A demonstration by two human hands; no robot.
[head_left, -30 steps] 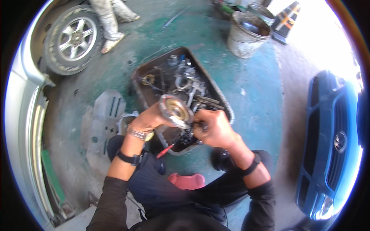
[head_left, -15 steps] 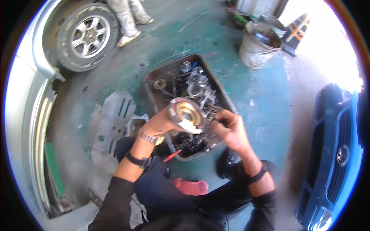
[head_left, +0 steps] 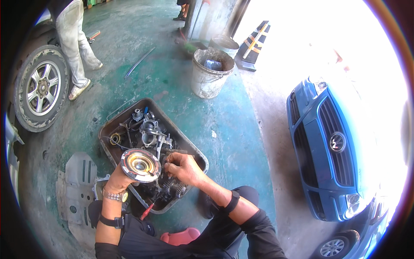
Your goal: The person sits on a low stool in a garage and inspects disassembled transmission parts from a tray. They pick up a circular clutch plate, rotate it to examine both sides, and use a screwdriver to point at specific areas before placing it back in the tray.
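Observation:
My left hand (head_left: 117, 180) grips a round metal housing (head_left: 141, 165) from its left side. Its open face is turned up, showing stepped rings wet with golden-brown oil. Close to the housing's right edge is my right hand (head_left: 186, 168), its thumb and fingertips pinched together; whatever sits between them is too small or hidden to name. Both hands are over a dark plastic tub (head_left: 199, 156) of greasy machine parts. Inside it lie toothed gears (head_left: 173, 188), a cast metal body (head_left: 149, 137) and a yellowish ring (head_left: 115, 138). A red handle (head_left: 147, 211) rests against the tub's near edge.
A slotted metal plate (head_left: 81, 183) lies on the floor at left, and a pink stool (head_left: 181, 236) is below me. Beyond the tub stand a dirty white bucket (head_left: 208, 84) and a striped cone (head_left: 254, 45). A person's legs (head_left: 73, 41) are beside a wheel (head_left: 42, 86); a blue car (head_left: 327, 146) is at right.
The view has swung right, so the scene sits further left and more of the blue car shows. The housing stays in my left hand, with my right fingers still pinched beside it.

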